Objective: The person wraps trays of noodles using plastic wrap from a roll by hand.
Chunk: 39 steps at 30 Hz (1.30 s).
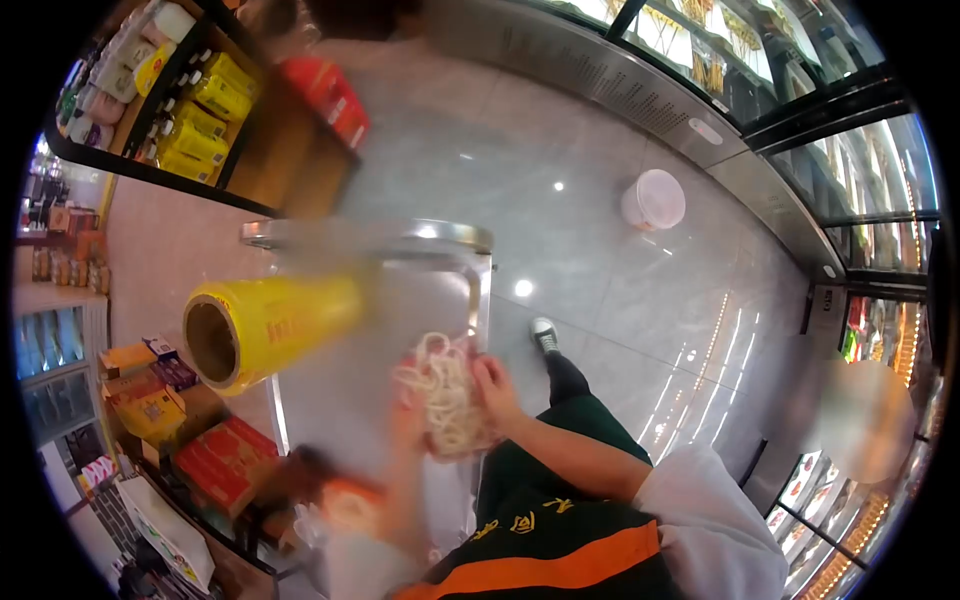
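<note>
A pack of thick pale noodles (455,405), in what looks like a clear tray, is held up in front of my apron. My right hand (496,390) grips its right side, fingers closed on the edge. On the opposite side, my left hand (407,420) is wrapped round the pack, partly smeared by motion. A large yellow roll of plastic film (270,325) with a hollow cardboard core lies to the left of my hands. Its far end is blurred. Below the roll and the noodles is a metal cart (425,285).
A white bucket (655,199) stands on the grey floor. Glass-fronted display fridges (800,70) run along the right. At the upper left, a shelf (285,165) holds yellow bottles. Several boxes (225,460) are stacked at the lower left. An orange item (352,503) is near my left forearm.
</note>
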{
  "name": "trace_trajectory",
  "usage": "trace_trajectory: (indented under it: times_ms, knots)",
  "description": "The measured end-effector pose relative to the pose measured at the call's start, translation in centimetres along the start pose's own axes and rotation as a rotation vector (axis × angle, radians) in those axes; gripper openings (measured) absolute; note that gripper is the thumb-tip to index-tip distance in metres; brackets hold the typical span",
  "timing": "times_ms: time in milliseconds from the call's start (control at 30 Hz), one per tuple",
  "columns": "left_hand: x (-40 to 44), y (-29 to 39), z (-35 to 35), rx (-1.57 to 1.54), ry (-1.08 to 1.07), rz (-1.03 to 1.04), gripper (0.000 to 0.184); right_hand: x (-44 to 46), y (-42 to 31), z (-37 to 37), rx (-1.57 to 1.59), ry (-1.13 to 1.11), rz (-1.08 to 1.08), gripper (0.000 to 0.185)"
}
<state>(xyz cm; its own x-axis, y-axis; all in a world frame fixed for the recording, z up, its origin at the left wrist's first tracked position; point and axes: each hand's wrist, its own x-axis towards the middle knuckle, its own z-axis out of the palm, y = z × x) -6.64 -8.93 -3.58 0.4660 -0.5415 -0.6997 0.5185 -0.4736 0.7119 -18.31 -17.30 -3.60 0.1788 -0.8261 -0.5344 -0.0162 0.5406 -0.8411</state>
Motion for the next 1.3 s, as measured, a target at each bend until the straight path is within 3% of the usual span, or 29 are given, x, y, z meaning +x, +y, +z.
trace_trajectory:
  times_ms: [33,67,133,200,267,333,400,433,500,733,867,900,967,1033,1067,1100,1167,1233,1300]
  knots:
    - [-1.0,0.7,1.0,-0.118,0.018,-0.067,0.032,-0.1,0.2,-0.7,0.209,-0.04,0.237,0.016]
    - [-1.7,1.0,1.5,-0.238,0.037,-0.135,0.032,-0.2,0.0,-1.4,0.2,-0.037,0.244,0.016]
    - [-1.6,-1.2,1.3,-0.277,0.033,-0.129,0.033,0.0,-0.4,-2.6,0.429,-0.1,0.481,0.017]
    - [-1.7,-2.5,1.5,-0.314,0.028,-0.122,0.035,0.5,0.9,-4.1,0.458,-0.097,0.486,0.018]
    - [-1.9,-3.1,1.8,-0.273,-0.036,-0.159,0.037,0.8,1.0,-5.4,0.632,-0.254,0.572,0.019]
    - [-1.7,-4.1,2.3,-0.287,-0.074,-0.166,0.04,1.1,0.8,-6.0,0.622,-0.306,0.578,0.022]
    - [-2.0,-4.9,3.2,-0.301,-0.114,-0.179,0.044,-0.3,-5.3,-5.0,0.448,-0.275,0.926,0.02]
    - [-2.5,-5.2,3.9,-0.312,-0.162,-0.141,0.049,-0.5,-5.5,-4.7,0.428,-0.291,0.932,0.02]
    - [-3.0,-5.2,4.6,-0.292,-0.178,-0.158,0.06,-0.4,-3.9,-4.1,0.413,-0.292,0.844,0.021]
    - [-6.4,-4.0,5.0,-0.3,-0.194,-0.231,0.064,-4.9,0.2,-5.1,0.149,-0.275,0.475,0.023]
    - [-7.8,-3.0,4.0,0.022,-0.299,0.083,0.063,-4.5,0.3,-4.7,-0.068,-0.277,0.29,0.024]
    - [-8.2,-2.7,4.5,-0.086,-0.212,0.102,0.051,-4.0,0.3,-4.3,-0.127,-0.276,0.234,0.024]
    - [-9.1,-1.2,4.9,-0.205,-0.108,0.14,0.044,-3.2,0.1,-3.7,-0.227,-0.295,0.119,0.025]
    - [-10.5,0.5,5.0,-0.582,-0.177,-0.042,0.046,-2.2,-0.2,-3.4,-0.311,-0.341,-0.02,0.025]
    - [-10.8,0.2,4.9,-0.597,-0.167,-0.027,0.046,-2.0,-3.0,-2.9,-0.596,-0.438,0.033,0.028]
    - [-11.0,-0.1,4.7,-0.616,-0.158,-0.06,0.048,-1.4,-2.9,-2.8,-0.608,-0.452,0.024,0.028]
    - [-11.1,-0.9,4.0,-0.655,-0.145,-0.075,0.05,0.5,-0.9,-2.9,-0.654,-0.704,-0.414,0.024]
    - [-11.3,-2.2,3.5,-0.384,-0.227,0.052,0.055,2.6,1.6,-3.2,-0.667,-0.966,-0.851,0.021]
    - [-12.3,-2.3,3.9,-0.411,-0.177,0.05,0.057,3.4,0.8,-2.3,-0.627,-1.227,-1.293,0.018]
